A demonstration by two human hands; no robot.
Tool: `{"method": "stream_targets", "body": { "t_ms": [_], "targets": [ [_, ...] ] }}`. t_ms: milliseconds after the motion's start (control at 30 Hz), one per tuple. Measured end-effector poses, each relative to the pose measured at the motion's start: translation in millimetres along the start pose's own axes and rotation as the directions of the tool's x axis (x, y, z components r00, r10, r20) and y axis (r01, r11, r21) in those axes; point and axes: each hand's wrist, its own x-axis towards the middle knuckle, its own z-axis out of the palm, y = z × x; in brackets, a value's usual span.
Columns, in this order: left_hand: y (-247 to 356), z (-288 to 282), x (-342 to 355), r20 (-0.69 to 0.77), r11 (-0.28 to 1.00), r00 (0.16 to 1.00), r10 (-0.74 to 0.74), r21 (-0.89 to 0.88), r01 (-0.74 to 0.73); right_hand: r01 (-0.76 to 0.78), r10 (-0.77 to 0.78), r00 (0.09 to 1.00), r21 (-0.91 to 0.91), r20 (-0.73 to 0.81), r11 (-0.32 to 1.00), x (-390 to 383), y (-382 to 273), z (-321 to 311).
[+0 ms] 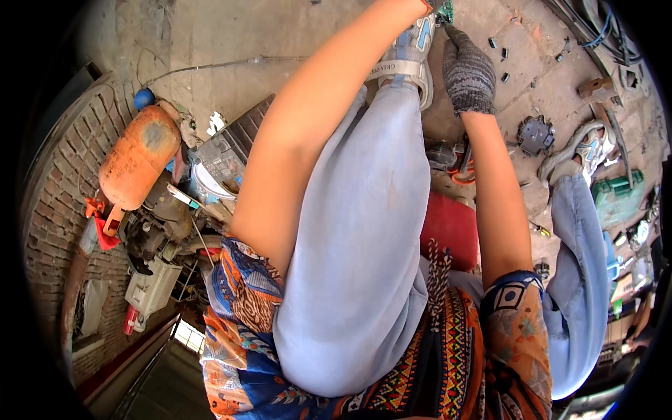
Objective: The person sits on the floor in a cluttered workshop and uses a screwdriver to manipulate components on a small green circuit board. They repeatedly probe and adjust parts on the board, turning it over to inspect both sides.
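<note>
At the top edge a small green circuit board (444, 12) shows in part, just beyond the toe of my shoe (420, 42). My left hand (428, 4) is beside the board; nearly all of it is cut off by the frame, so its fingers are hidden. My right hand (470, 78) wears a grey knitted glove. Its fingers draw together toward the lower edge of the board, and whatever they pinch is too small to make out. Several small black parts (505, 53) lie scattered on the concrete floor to the right of the glove.
An orange tank (140, 157) and machinery stand at the left by a brick wall (59, 189). A dark plastic housing (536, 135), a hammer (597, 89) and a green case (619, 199) lie on the right. Beneath me is a red seat (449, 231). Cables (616, 35) run at the upper right.
</note>
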Motion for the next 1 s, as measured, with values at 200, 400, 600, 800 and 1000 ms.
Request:
{"method": "stream_targets", "body": {
  "t_ms": [200, 400, 600, 800, 1000],
  "targets": [
    [-17.6, 1.3, -43.1, -0.357, 0.893, 0.911, -0.204, -0.450, 0.024, -0.057, 0.054, 0.998, -0.116, -0.032, 0.992, -0.9, -9.0, 6.0],
    [-2.3, 31.3, -93.2, -0.127, 0.763, 0.955, -0.267, -0.634, 0.129, -0.014, 0.030, 0.998, -0.268, 0.055, 0.963, 5.7, -6.7, 13.5],
    [-1.8, 41.8, -90.5, 0.041, 0.769, 0.989, -0.141, -0.625, 0.136, 0.065, -0.042, 0.996, -0.292, 0.082, 0.954, 10.0, -2.0, 6.8],
    [6.2, 47.7, -94.9, 0.010, 0.846, 0.996, -0.086, -0.527, 0.078, -0.008, 0.056, 0.985, -0.281, 0.162, 0.960, 4.1, -3.8, 1.0],
    [4.5, 62.7, -78.4, 0.029, 0.878, 0.992, -0.126, -0.462, 0.125, -0.003, 0.005, 0.998, 0.038, -0.066, 0.999, 10.3, 5.3, 21.7]
  ]
}}
